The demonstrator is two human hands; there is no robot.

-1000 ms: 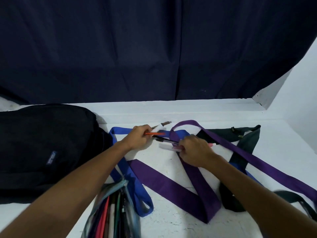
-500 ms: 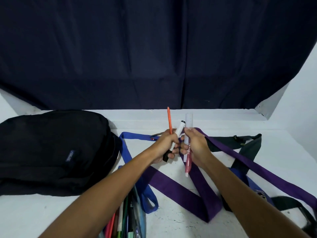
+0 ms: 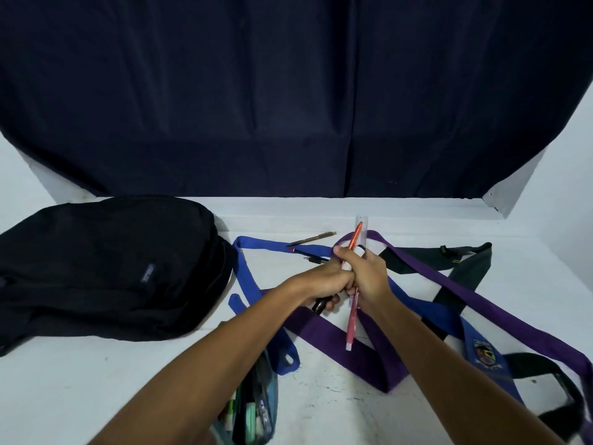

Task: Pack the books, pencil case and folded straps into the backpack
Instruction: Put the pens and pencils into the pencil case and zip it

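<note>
1. The backpack [image 3: 106, 271] is black and soft. It lies flat on the left side of the white table [image 3: 80, 380]. It has a small label on its front, and it looks zipped shut.
2. The pencil case [image 3: 256, 403] sits at the near edge of the table, under the left arm. It is see-through with a teal edge. It is open, and green and white pens stick out of it.
3. The straps lie loose and tangled on the right half of the table. None are folded.
4. The blue strap [image 3: 247, 277] starts just beside the backpack and runs off to the right under the hands.
5. The purple strap [image 3: 337, 345] is wide and makes a big bend near the middle. The black strap [image 3: 462, 271] lies farthest to the right.
6. The left hand [image 3: 324, 277] and the right hand [image 3: 369, 274] are pressed together above the straps. The fingers of both hands are curled tight around one bunch of pens.
7. In the bunch there is an orange pen [image 3: 355, 236] and a clear ruler [image 3: 362, 223] poking up, and a pink pen [image 3: 352, 326] hanging down.
8. Two more pens [image 3: 313, 239] lie on the table behind the hands, one of them on the blue strap.
</note>
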